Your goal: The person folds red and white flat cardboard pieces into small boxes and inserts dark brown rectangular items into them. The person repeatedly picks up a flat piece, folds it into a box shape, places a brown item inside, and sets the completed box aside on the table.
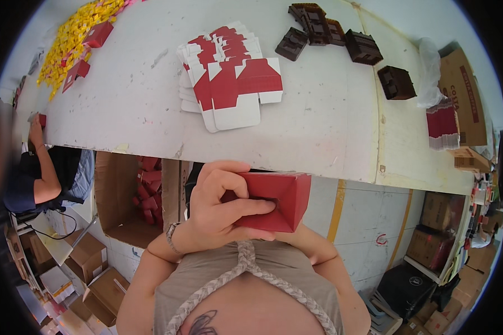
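Close in front of my chest, my left hand [215,206] is closed around a small red carton [285,204]. One of its fingers presses into the carton's end, where the panels fold inward. My right forearm [307,240] reaches in behind the carton, but the hand itself is hidden, so its fingers do not show. Beyond the carton, on the white table [318,128], lies a fanned stack of flat red and white carton blanks [229,84].
Dark brown plastic trays [363,47] lie at the far right, near red folded sheets [443,125] and a cardboard box [464,95]. Yellow packets [78,33] are heaped far left, beside red cartons [99,34]. An open cardboard box [114,195] of red cartons stands below the table edge. Another person [44,173] works at left.
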Motion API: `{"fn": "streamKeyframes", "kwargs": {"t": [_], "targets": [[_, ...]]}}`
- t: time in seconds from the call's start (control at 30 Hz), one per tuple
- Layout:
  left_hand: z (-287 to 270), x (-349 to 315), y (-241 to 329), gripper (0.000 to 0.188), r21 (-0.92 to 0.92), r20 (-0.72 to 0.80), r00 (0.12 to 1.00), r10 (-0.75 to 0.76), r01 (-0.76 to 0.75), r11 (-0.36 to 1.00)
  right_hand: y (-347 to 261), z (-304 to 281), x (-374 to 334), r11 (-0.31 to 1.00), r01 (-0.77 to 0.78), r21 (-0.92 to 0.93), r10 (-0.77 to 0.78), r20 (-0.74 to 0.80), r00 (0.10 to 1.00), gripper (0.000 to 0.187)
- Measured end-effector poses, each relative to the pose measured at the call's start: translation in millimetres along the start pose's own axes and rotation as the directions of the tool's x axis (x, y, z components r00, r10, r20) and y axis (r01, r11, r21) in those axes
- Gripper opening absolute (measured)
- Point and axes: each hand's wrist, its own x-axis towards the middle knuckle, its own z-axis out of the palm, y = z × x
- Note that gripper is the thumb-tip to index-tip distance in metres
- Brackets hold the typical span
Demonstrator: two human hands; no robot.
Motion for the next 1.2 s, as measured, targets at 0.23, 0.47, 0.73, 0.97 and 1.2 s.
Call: {"fn": "streamKeyframes", "kwargs": {"t": [0.23,0.47,0.73,0.97,1.2], "targets": [[8,-1,-5,0.063,0.030,0.116,0.992,-0.046,0.042,0.999,-10,-11,3,0.900,-0.005,-0.435,-0.139,-0.298,0.944,0.040],[18,-5,-16,0.079,-0.167,0.161,0.976,-0.146,0.172,0.971,-21,-9,20,0.945,-0.001,-0.326,-0.126,-0.367,0.922,0.024],[12,18,-66,0.067,-0.563,-0.119,0.909,-0.400,0.270,0.781,-53,-80,93,0.509,0.090,-0.856,-0.644,-0.310,0.699,0.009],[61,-12,-112,0.073,-0.238,0.072,0.925,-0.373,0.379,0.894,-26,-187,266,-0.027,-0.710,-0.704,-0.298,-0.672,0.678,0.045],[50,16,-115,0.080,0.101,0.046,0.924,-0.379,0.373,0.922,-57,-178,126,0.322,0.102,-0.941,-0.684,-0.157,0.713,0.035]]}}
